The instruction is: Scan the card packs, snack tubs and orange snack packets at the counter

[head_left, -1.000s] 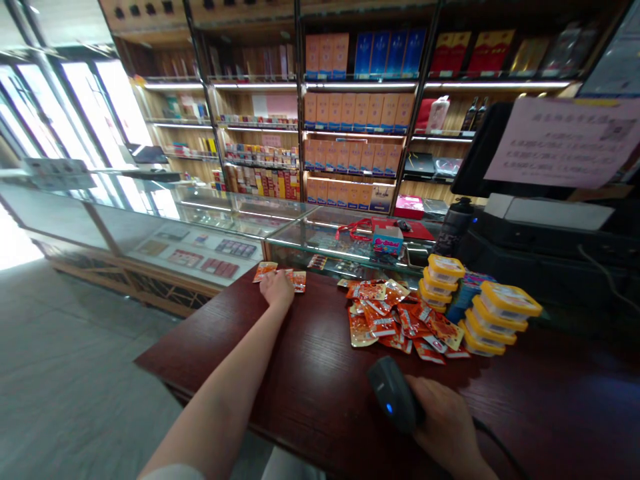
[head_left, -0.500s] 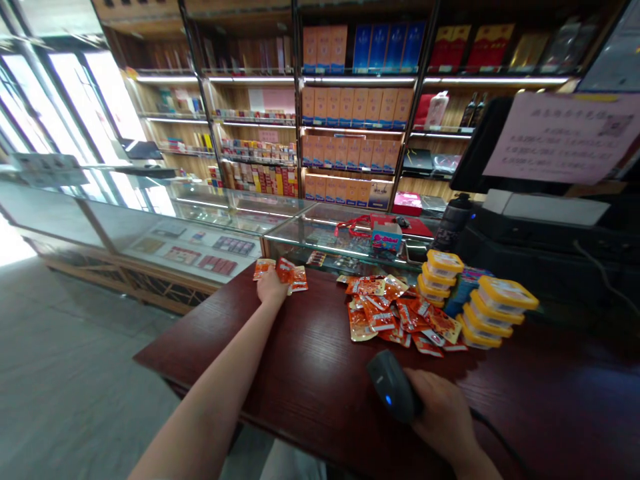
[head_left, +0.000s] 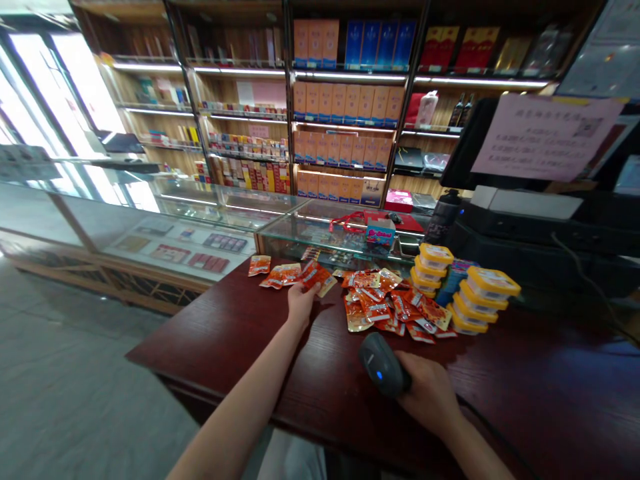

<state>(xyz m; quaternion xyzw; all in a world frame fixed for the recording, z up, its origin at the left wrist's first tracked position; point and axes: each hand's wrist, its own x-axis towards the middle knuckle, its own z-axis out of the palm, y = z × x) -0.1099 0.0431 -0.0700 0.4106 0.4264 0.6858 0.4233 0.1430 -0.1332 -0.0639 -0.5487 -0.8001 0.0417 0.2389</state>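
My left hand point(head_left: 302, 301) grips an orange snack packet point(head_left: 314, 273) by its near edge, just above the dark wooden desk point(head_left: 210, 327). Two similar orange packets lie left of it, a flat snack packet point(head_left: 259, 265) near the desk's far left corner and another packet point(head_left: 281, 275) beside my fingers. To the right spreads a heap of orange snack packets point(head_left: 375, 307). In my right hand point(head_left: 431, 390) is a dark barcode scanner point(head_left: 382, 365) with a blue light, my fingers wrapped round its handle. Its cable trails off to the right.
Yellow-lidded plastic tubs point(head_left: 483, 300) stand stacked behind the heap. Farther right are a monitor with a pink paper sign point(head_left: 545, 140) and a black printer-like machine point(head_left: 530, 227). Glass display counters point(head_left: 200, 213) border the desk's far side, with stocked shelves point(head_left: 345, 133) behind.
My left hand has moved right, from the far left packets toward the heap, and now holds a packet. More of the left packets show. My right hand keeps the scanner, with little movement.
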